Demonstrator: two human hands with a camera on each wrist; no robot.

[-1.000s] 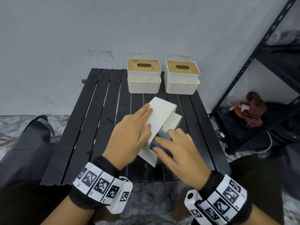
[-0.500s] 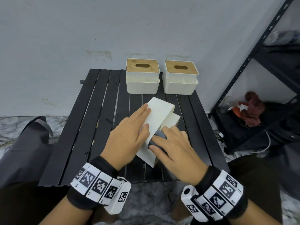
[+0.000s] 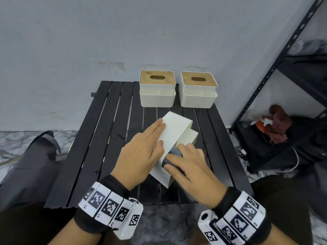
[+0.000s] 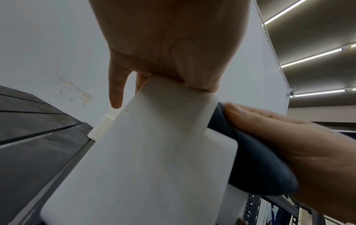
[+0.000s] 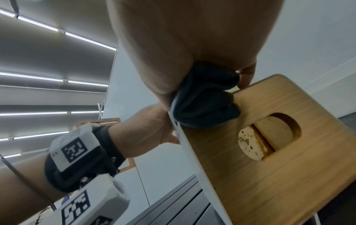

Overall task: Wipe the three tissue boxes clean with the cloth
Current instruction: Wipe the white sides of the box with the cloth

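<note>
A white tissue box (image 3: 174,128) lies tipped on its side at the middle of the black slatted table (image 3: 99,138). My left hand (image 3: 141,152) presses flat on its upturned white face, fingers straight. My right hand (image 3: 189,165) grips a bunched dark grey cloth (image 3: 174,152) against the box's right side. The right wrist view shows the cloth (image 5: 204,103) on the wooden lid (image 5: 279,175) above its oval slot. From the left wrist, the cloth (image 4: 256,164) meets the box (image 4: 154,167) edge. Two more white boxes (image 3: 157,91) (image 3: 198,92) with wooden lids stand upright at the table's back.
A grey wall rises right behind the table. A black metal shelf (image 3: 283,85) stands to the right, with red fabric (image 3: 277,124) on its lowest level. A dark bag (image 3: 35,156) lies on the floor at the left.
My right hand has shifted the cloth slightly along the box's side. The left hand stays pressed on the box.
</note>
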